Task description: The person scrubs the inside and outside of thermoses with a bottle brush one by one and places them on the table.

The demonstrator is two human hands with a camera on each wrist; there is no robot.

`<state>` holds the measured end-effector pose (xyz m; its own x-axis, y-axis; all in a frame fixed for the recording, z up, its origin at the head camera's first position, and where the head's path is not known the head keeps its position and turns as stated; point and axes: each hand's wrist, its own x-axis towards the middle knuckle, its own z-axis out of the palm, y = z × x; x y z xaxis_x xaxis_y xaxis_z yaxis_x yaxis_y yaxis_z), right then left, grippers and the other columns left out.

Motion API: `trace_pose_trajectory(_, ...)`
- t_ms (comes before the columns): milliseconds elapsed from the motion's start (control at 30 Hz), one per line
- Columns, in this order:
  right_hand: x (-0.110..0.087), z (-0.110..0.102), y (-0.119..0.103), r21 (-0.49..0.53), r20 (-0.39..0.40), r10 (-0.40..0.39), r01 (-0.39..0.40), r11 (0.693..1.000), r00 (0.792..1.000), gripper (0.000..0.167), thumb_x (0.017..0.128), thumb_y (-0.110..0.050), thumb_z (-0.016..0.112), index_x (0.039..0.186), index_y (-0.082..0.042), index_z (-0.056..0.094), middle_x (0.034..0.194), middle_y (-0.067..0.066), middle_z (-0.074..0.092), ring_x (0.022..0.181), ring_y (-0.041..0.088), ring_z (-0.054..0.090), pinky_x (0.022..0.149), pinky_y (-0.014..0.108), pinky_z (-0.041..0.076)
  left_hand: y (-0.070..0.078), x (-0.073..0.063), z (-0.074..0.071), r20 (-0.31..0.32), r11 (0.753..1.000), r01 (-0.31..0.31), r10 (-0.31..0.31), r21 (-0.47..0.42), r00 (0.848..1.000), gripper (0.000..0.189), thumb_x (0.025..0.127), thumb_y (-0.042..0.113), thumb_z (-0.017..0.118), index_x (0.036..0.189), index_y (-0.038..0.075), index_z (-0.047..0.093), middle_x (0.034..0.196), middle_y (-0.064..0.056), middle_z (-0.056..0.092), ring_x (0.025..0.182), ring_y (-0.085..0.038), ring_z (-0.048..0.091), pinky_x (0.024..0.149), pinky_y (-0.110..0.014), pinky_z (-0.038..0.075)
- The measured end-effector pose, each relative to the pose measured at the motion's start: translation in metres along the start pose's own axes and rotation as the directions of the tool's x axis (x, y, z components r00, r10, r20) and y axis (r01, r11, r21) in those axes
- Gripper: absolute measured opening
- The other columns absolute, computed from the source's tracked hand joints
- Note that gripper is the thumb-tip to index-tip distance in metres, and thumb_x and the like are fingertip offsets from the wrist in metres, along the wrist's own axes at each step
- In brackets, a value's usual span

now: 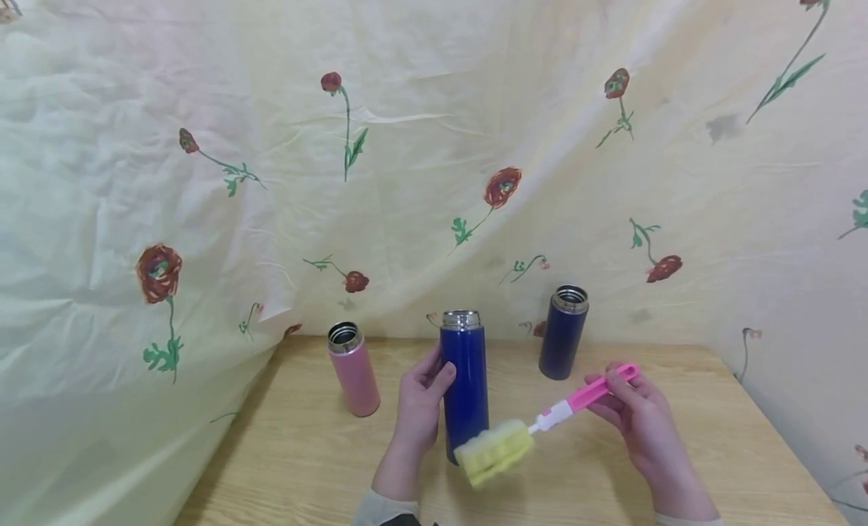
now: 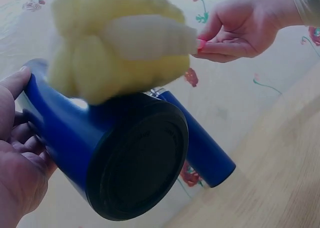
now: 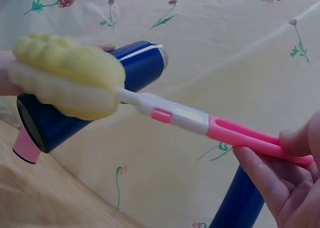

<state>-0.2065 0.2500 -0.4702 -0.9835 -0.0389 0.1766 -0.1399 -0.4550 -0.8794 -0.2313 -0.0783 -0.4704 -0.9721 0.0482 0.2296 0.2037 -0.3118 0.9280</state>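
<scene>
Closest to us hangs the yellow sponge (image 1: 495, 452) of a brush (image 1: 556, 414), in front of the lower part of the blue bottle (image 1: 464, 383); we cannot tell whether the two touch. We see the bottle's dark base from the left wrist, so it is held off the table, probably to let it be turned and tilted freely. Its metal neck is bare, with no lid on it. The brush slants across, sponge end toward the bottle, and we judge that it is held far back so that its whole length stays usable.

As for the grip, the left hand (image 1: 420, 402) is wrapped round the bottle's side, thumb on the near face and fingers curled behind, spread only as wide as the bottle itself. The right hand (image 1: 640, 417) is drawn in much narrower, pinching the end of the pink handle (image 1: 590, 394) between thumb and fingers; we take this for a light hold, good for steering rather than pressing.

Farther off, to the left, we find the pink bottle (image 1: 356, 375), and beyond the right hand the dark blue bottle (image 1: 564, 334). Both stand upright with uncovered mouths on the wooden table (image 1: 271, 466), apparently set aside to leave room between them. Behind everything, we see the flowered cloth (image 1: 407, 172).
</scene>
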Motion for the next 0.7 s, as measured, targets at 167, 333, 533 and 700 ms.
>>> trace_pose_trajectory(167, -0.0003, -0.004, 0.0004, -0.054, 0.048, -0.004, 0.007, 0.999, 0.999, 0.025, 0.114, -0.001, 0.043, 0.11, -0.01, 0.066, 0.104, 0.009, 0.08, 0.091, 0.02, 0.079, 0.083, 0.034, 0.065, 0.0011, -0.0005, 0.0005, -0.005, 1.0, 0.004, -0.004, 0.007, 1.0, 0.061, 0.107, 0.018, 0.068, 0.16, -0.001, 0.044, 0.16, -0.018, 0.051, 0.146, -0.034, 0.051, 0.119, -0.048, 0.043)
trace_pose_trajectory(333, 0.0, -0.0038, -0.0022, -0.122, 0.082, 0.028, -0.018, 0.992, 0.996, 0.02, 0.114, -0.002, 0.045, 0.114, -0.01, 0.063, 0.106, 0.008, 0.08, 0.093, 0.02, 0.079, 0.084, 0.035, 0.064, 0.0005, -0.0002, 0.001, -0.005, 1.0, 0.004, -0.004, -0.019, 1.0, 0.061, 0.107, 0.016, 0.068, 0.16, -0.002, 0.044, 0.16, -0.018, 0.051, 0.146, -0.033, 0.051, 0.119, -0.047, 0.044)
trace_pose_trajectory(533, 0.0004, -0.0023, -0.004, -0.114, 0.083, 0.02, -0.011, 0.993, 0.996, 0.018, 0.114, -0.002, 0.044, 0.116, -0.01, 0.06, 0.106, 0.007, 0.08, 0.095, 0.02, 0.079, 0.085, 0.034, 0.064, 0.001, 0.0002, 0.0014, -0.006, 0.999, 0.005, -0.006, -0.04, 1.0, 0.06, 0.107, 0.015, 0.067, 0.16, -0.001, 0.044, 0.159, -0.019, 0.053, 0.143, -0.032, 0.054, 0.118, -0.047, 0.045)
trace_pose_trajectory(700, 0.0006, -0.0033, -0.0041, 0.027, 0.073, -0.023, 0.021, 0.999, 0.997, 0.021, 0.115, -0.003, 0.041, 0.114, -0.008, 0.062, 0.108, 0.009, 0.08, 0.098, 0.021, 0.079, 0.088, 0.034, 0.063, 0.0004, -0.0005, 0.0014, 0.029, 0.999, -0.009, 0.01, -0.05, 1.0, 0.058, 0.107, 0.013, 0.067, 0.159, -0.001, 0.046, 0.157, -0.019, 0.055, 0.14, -0.03, 0.057, 0.117, -0.044, 0.047)
